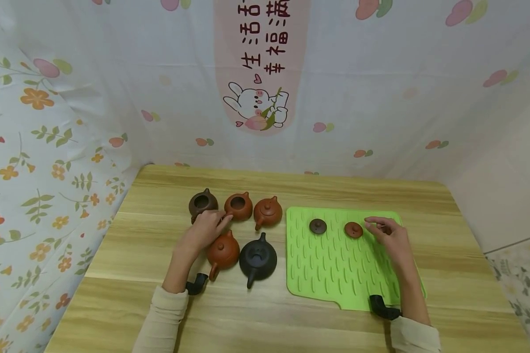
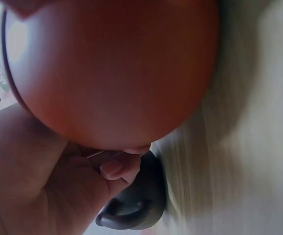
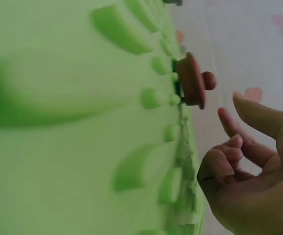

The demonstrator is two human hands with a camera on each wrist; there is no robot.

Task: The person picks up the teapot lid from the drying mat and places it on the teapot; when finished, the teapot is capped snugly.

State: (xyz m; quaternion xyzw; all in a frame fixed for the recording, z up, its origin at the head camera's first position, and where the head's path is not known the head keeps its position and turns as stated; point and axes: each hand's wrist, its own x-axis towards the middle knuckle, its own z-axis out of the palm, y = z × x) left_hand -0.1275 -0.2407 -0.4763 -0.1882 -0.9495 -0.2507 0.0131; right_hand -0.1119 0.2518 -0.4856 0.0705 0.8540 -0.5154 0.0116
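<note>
In the head view, my left hand [image 1: 206, 228] reaches over the teapots, thumb and index fingertips pinching the handle of a lidless reddish clay teapot [image 1: 245, 211]. A lidless dark brown teapot [image 1: 204, 192] is beside it, partly behind the hand. The left wrist view has a lidded reddish teapot [image 2: 126, 73] large in front, my curled fingers [image 2: 114, 169] behind it. My right hand [image 1: 390, 240] hovers over the green mat [image 1: 327, 274], fingers loose and holding nothing. Just left of its fingertips lies a reddish lid [image 1: 354, 230], knob up; a dark brown lid [image 1: 318, 226] is farther left.
Another lidded reddish teapot [image 1: 267, 212] stands at the mat's left edge. A black teapot [image 1: 258, 260] and the nearer lidded reddish teapot [image 1: 223, 251] stand in front of the back row on the wooden table [image 1: 265, 323]. A printed cloth [image 1: 168, 88] hangs behind the table.
</note>
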